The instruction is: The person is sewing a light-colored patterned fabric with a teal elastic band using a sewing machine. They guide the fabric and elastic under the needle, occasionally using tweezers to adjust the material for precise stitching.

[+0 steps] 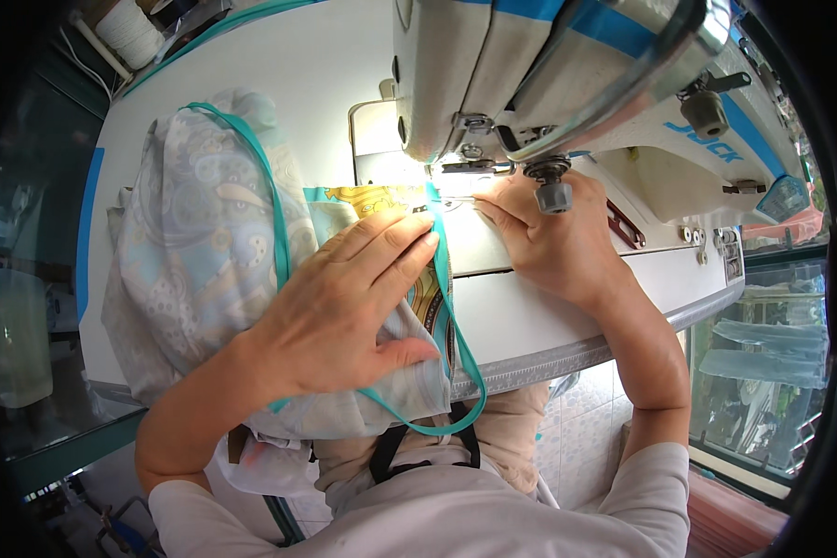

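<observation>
My left hand (330, 302) lies flat with fingers stretched out on a patterned fabric (209, 223), pale with a yellow and brown printed part. Its fingertips press beside a teal binding strip (440, 244) running along the fabric's edge up to the needle area of a white and blue sewing machine (530, 70). A loose loop of that strip hangs over the table's front edge. Right of the needle, my right hand (553, 232) is closed in a pinch. Something thin and light seems to stick out from its fingertips toward the strip; glare from the lamp hides what it is.
The white sewing table (521, 316) has a grey ruler-marked front edge. Small bobbins (693, 235) stand at the right by the machine base. A spool of white cord (128, 33) sits at the far left. A window (763, 353) is at the right.
</observation>
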`<action>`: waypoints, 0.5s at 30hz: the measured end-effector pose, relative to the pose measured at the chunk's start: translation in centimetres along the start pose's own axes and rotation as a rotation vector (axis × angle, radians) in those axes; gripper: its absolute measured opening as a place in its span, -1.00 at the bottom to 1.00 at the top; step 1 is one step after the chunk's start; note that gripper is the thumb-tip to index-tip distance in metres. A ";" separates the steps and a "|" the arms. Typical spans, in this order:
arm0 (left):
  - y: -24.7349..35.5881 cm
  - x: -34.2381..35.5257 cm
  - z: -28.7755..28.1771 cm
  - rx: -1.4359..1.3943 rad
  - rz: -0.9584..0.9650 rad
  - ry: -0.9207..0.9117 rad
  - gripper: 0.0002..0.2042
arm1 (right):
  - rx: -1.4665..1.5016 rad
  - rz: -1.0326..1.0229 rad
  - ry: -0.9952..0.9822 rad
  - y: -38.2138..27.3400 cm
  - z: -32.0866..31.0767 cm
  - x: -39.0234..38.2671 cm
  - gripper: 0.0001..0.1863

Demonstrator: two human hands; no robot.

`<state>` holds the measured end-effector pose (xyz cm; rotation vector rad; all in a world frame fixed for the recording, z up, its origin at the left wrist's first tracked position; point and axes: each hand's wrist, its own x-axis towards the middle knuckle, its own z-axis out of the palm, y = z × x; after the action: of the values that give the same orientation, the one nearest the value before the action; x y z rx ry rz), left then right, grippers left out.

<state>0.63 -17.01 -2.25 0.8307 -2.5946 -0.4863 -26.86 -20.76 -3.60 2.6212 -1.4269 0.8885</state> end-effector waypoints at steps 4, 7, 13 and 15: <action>0.1 0.1 -0.2 -0.003 -0.012 -0.009 -0.02 | -0.015 0.006 -0.009 0.3 -0.4 -0.1 -0.88; 0.1 0.1 -0.1 -0.005 -0.019 -0.014 -0.02 | -0.040 0.041 -0.031 0.5 -0.1 -0.2 -0.82; 0.2 0.1 -0.2 -0.005 -0.035 -0.030 -0.01 | -0.045 0.005 0.027 0.2 0.2 -0.4 -0.69; 0.2 0.1 -0.2 -0.009 -0.044 -0.040 -0.01 | -0.041 -0.052 0.069 0.1 0.3 -0.5 -0.71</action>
<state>0.55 -16.92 -1.98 0.8852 -2.6132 -0.5312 -27.02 -20.47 -4.13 2.5591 -1.3394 0.9239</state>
